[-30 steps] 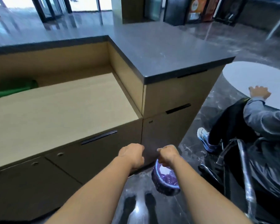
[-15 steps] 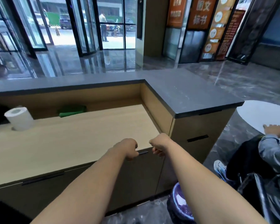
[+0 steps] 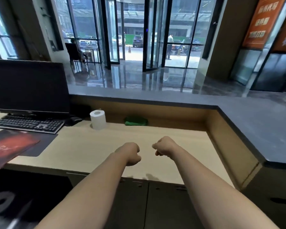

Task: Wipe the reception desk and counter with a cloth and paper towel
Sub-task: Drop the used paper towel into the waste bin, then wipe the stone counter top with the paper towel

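Observation:
The light wooden desk point(image 3: 82, 146) stretches in front of me, walled at the back and right by a raised dark grey counter point(image 3: 248, 123). A white paper towel roll point(image 3: 98, 119) stands upright at the back of the desk. A folded green cloth point(image 3: 135, 121) lies against the back wall to its right. My left hand point(image 3: 130, 153) and my right hand point(image 3: 163, 146) hover side by side over the middle of the desk. Both are curled into fists and hold nothing.
A dark monitor point(image 3: 28, 86), a black keyboard point(image 3: 28, 124) and a mouse point(image 3: 73, 120) occupy the desk's left part, with a red and black mouse mat point(image 3: 15, 144) in front. Dark cabinet doors point(image 3: 147, 204) run below the desk edge. Glass entrance doors lie beyond the counter.
My view has risen from the floor and cabinet fronts to the desk and lobby. Both fists have moved from below the desk edge to above the desktop. The purple bin is out of view.

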